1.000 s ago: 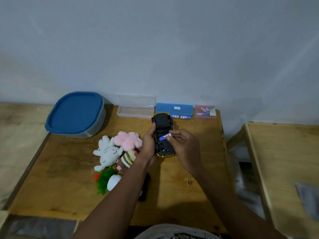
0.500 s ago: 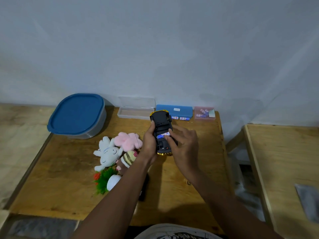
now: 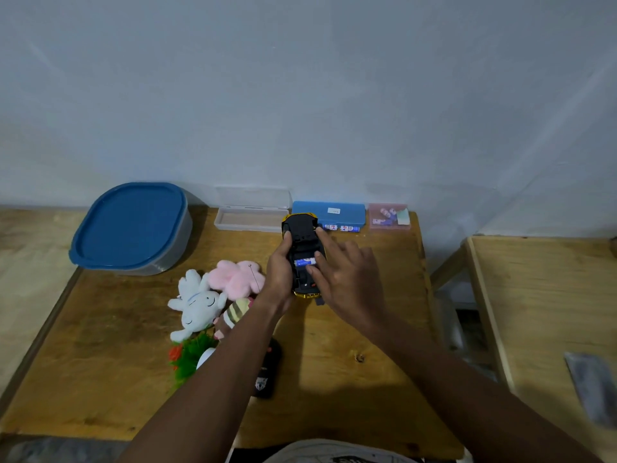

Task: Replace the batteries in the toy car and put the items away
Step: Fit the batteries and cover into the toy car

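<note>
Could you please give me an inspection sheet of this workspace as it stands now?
Surface: wooden table.
Job's things: toy car upside down, one blue battery in its open compartment; loose batteries before the blue case; more in the pink case; clear case open.
Clutter: plush toys, blue-lidded container, partly hidden dark item.
Hands: left hand grips the car; right hand presses the battery with straight fingers.
Cables: one thin wire across the pink plush.
Surroundings: plain wall, second wooden table on the right.
</note>
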A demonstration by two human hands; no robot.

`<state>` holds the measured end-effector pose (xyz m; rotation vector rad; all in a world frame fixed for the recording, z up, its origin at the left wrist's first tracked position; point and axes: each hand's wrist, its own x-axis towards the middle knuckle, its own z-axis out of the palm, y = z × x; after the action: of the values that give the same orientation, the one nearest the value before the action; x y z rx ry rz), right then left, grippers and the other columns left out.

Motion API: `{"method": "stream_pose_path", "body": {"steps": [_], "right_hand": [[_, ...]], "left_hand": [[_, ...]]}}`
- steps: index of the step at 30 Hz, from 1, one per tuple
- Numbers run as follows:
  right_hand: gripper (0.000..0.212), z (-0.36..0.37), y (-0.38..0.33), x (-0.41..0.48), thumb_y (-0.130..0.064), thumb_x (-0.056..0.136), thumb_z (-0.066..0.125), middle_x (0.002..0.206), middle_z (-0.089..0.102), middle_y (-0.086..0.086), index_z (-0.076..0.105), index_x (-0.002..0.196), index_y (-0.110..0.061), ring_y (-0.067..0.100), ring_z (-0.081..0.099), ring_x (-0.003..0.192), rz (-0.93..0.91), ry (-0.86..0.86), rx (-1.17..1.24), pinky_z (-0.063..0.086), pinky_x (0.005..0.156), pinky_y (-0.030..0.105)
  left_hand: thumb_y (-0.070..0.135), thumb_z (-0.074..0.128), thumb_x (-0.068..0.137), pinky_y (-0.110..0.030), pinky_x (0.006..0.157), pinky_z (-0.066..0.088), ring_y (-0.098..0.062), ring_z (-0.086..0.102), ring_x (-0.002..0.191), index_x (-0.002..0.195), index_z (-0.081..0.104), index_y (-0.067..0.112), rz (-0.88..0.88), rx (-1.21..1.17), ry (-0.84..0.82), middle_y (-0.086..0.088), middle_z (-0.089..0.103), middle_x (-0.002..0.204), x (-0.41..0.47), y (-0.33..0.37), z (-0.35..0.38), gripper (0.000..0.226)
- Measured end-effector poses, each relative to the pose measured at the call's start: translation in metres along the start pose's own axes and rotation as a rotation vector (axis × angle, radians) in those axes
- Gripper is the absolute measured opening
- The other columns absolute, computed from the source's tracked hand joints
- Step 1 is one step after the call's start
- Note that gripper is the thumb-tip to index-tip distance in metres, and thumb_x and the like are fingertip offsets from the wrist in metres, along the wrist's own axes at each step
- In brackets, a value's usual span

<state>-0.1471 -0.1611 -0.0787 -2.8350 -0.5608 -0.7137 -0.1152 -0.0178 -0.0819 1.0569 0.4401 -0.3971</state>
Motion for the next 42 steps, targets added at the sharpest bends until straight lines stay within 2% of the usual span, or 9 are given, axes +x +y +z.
{"method": "stream_pose_path", "body": {"steps": [4, 8, 11, 14, 20, 26, 35, 39, 42], "right_hand": [[0.039, 0.014, 0.007, 0.003, -0.043, 0.1, 0.045, 0.149, 0.048, 0.003, 0.07, 0.118, -0.019, 0.024, 0.052, 0.105, 0.01, -0.091, 0.128, 0.04, 0.08, 0.038], [0.041, 0.049, 0.029, 0.015, -0.038, 0.103, 0.034, 0.135, 0.057, 0.002, 0.065, 0.123, -0.021, 0.018, 0.052, 0.12, 0.239, -0.15, 0.29, 0.043, 0.099, 0.038], [0.024, 0.071, 0.051, 0.021, -0.021, 0.097, 0.049, 0.108, 0.067, 0.002, 0.069, 0.109, -0.017, 0.018, 0.061, 0.1, 0.419, -0.151, 0.239, 0.052, 0.084, 0.034], [0.018, 0.084, 0.07, 0.03, -0.018, 0.092, 0.056, 0.102, 0.067, 0.006, 0.07, 0.102, -0.013, 0.022, 0.063, 0.091, 0.503, -0.264, 0.187, 0.051, 0.075, 0.033], [0.018, 0.106, 0.087, 0.041, -0.019, 0.093, 0.053, 0.107, 0.063, 0.004, 0.066, 0.105, -0.014, 0.022, 0.06, 0.097, 0.403, -0.362, 0.127, 0.048, 0.076, 0.035], [0.024, 0.112, 0.087, 0.038, -0.019, 0.086, 0.064, 0.11, 0.059, 0.007, 0.064, 0.11, -0.015, 0.029, 0.059, 0.098, 0.345, -0.373, -0.026, 0.048, 0.075, 0.038], [0.022, 0.11, 0.091, 0.04, -0.012, 0.078, 0.074, 0.097, 0.068, 0.007, 0.069, 0.099, -0.012, 0.028, 0.062, 0.095, 0.265, -0.383, -0.07, 0.049, 0.075, 0.036], [0.012, 0.1, 0.087, 0.039, -0.015, 0.091, 0.064, 0.093, 0.068, 0.005, 0.068, 0.102, -0.012, 0.021, 0.061, 0.085, 0.313, -0.323, 0.228, 0.042, 0.071, 0.028], [0.011, 0.076, 0.069, 0.044, -0.015, 0.094, 0.06, 0.082, 0.067, -0.002, 0.07, 0.098, -0.013, 0.008, 0.059, 0.074, 0.544, -0.181, 0.591, 0.047, 0.066, 0.025]], "left_hand": [[0.053, 0.038, 0.102, -0.039, 0.08, 0.055, -0.026, 0.07, 0.091, 0.126, 0.067, 0.01, -0.028, -0.02, 0.055, -0.016, 0.072, 0.112, 0.013, -0.001, -0.005, 0.057], [0.053, 0.043, 0.1, -0.042, 0.082, 0.054, -0.03, 0.069, 0.083, 0.121, 0.067, 0.009, -0.067, -0.035, 0.13, -0.017, 0.072, 0.104, 0.03, 0.002, -0.009, 0.055], [0.053, 0.045, 0.099, -0.046, 0.083, 0.053, -0.032, 0.067, 0.08, 0.121, 0.066, 0.005, -0.103, 0.0, 0.171, -0.018, 0.07, 0.099, 0.042, 0.001, -0.015, 0.058], [0.052, 0.044, 0.1, -0.045, 0.079, 0.054, -0.033, 0.067, 0.077, 0.123, 0.065, 0.002, -0.141, -0.001, 0.154, -0.017, 0.071, 0.096, 0.052, 0.0, -0.015, 0.059], [0.048, 0.04, 0.102, -0.036, 0.063, 0.059, -0.026, 0.068, 0.069, 0.11, 0.067, 0.004, -0.21, -0.014, 0.109, -0.014, 0.07, 0.089, 0.062, -0.001, -0.01, 0.051], [0.044, 0.04, 0.103, -0.035, 0.054, 0.059, -0.027, 0.07, 0.062, 0.105, 0.068, 0.002, -0.225, -0.035, 0.084, -0.014, 0.071, 0.082, 0.067, -0.002, -0.008, 0.051], [0.044, 0.036, 0.104, -0.037, 0.059, 0.061, -0.027, 0.071, 0.067, 0.107, 0.069, 0.007, -0.227, -0.024, 0.005, -0.013, 0.072, 0.084, 0.064, -0.002, -0.005, 0.05], [0.048, 0.036, 0.103, -0.041, 0.069, 0.062, -0.029, 0.071, 0.078, 0.118, 0.067, 0.006, -0.218, -0.013, 0.012, -0.015, 0.072, 0.096, 0.06, -0.002, -0.006, 0.054], [0.05, 0.036, 0.103, -0.044, 0.076, 0.06, -0.032, 0.07, 0.084, 0.125, 0.064, 0.005, -0.21, -0.005, 0.024, -0.016, 0.071, 0.103, 0.058, -0.002, -0.007, 0.058]]}}
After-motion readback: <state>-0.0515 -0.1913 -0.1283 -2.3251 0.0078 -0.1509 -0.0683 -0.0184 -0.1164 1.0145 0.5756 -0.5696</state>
